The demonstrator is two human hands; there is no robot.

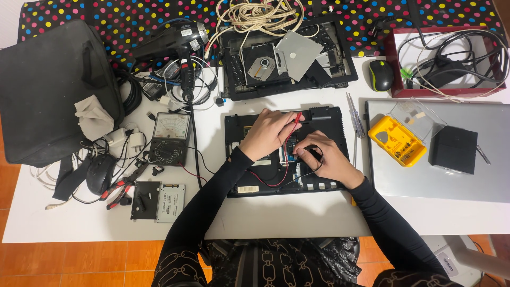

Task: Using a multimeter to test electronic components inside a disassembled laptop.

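An opened black laptop base (324, 118) lies in the middle of the white table (297, 215), its board exposed. My left hand (265, 133) rests over it and pinches a red test probe (294, 126) pointed down at the board. My right hand (325, 159) holds a black test probe (314, 152) against the board just beside it. A red lead (268, 182) and a black lead run left from the probes toward an analog multimeter (169, 138).
A black bag (48, 85) and a hair dryer (172, 40) lie at the left. A dismantled laptop shell with an optical drive (260, 64) sits behind. A closed silver laptop (494, 159), a yellow bit case (396, 141), a black box (453, 149), a mouse (381, 75), screwdrivers (354, 119), pliers (119, 187) and drives (158, 202) surround the work.
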